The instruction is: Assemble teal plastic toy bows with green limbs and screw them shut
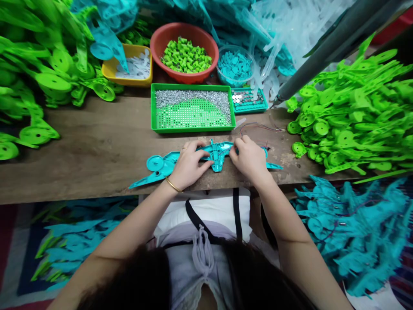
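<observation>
A long teal plastic toy shell (218, 156) with wing-like ends lies across the front of the wooden table, its ribbed inner side facing up. My left hand (190, 165) lies over its left wing, thumb and fingers curled on the plastic beside the middle section. My right hand (250, 157) is closed in a pinch at the right wing, and its fingertips hide whatever is between them. Thin dark wires show near that hand. Past the left hand, a round disc (155, 163) and a pointed tip of the shell stick out.
Behind the shell stands a green tray (193, 130) of small screws, beside a teal tray (250, 110) of metal discs. An orange bowl (155, 47), a yellow tub (125, 82) and a clear tub (237, 81) hold small parts. Green pieces (348, 125) pile up on both sides; a dark tool (322, 47) hangs at right.
</observation>
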The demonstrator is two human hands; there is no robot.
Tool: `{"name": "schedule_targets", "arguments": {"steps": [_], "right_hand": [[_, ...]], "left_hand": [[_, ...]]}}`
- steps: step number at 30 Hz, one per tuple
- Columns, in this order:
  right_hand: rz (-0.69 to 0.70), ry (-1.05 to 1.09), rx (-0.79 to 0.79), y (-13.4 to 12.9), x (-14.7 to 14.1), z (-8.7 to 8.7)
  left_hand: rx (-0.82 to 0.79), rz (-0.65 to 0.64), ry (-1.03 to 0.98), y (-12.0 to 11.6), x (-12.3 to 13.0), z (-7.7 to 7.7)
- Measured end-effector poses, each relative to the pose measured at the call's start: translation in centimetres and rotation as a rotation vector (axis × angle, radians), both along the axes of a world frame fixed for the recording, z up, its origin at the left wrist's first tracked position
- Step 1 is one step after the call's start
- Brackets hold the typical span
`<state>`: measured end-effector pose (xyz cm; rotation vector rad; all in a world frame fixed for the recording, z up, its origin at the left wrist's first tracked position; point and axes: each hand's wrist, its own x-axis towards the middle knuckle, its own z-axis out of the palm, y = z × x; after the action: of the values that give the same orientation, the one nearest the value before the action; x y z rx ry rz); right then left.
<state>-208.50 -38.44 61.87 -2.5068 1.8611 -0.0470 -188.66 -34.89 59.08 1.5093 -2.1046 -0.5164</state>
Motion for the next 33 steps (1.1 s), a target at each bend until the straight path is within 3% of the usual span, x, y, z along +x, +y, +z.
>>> {"name": "schedule_targets", "arguments": {"steps": [6, 13, 19, 22, 25, 29, 31, 33], "right_hand": [[0.100, -0.042, 0.101, 0.1, 0.3, 0.3], [0.032, -0.031, 0.113, -0.3, 0.0, 0.3], [0.127, -0.069, 0.143, -0.2, 0.1, 0.6], [0.138, -0.092, 0.145, -0.2, 0.0, 0.6], [0.164, -0.124, 0.131, -0.2, -0.3, 0.4], [0.146, -0.167, 0.125, -0.3, -0.4, -0.3], [0.132, -0.214, 0.119, -0.2, -0.5, -0.7], [0.128, -0.284, 0.112, -0.2, -0.5, -1.0]], "left_hand": [[-0.001, -0.006, -0.007, -0.1, 0.1, 0.0], [0.003, -0.032, -0.044, 0.1, 0.0, 0.1], [0.011, -0.004, -0.105, 0.2, -0.4, 0.9], [-0.008, 0.057, -0.083, 1.4, -0.8, 1.6], [0.181, 0.186, 0.237, 3.6, -1.3, 1.9], [0.733, 0.481, 1.052, 5.8, -1.9, 2.2], [0.783, 0.641, 1.342, 5.7, -2.3, 2.5], [0.747, 0.707, 1.484, 5.0, -2.8, 2.8]]}}
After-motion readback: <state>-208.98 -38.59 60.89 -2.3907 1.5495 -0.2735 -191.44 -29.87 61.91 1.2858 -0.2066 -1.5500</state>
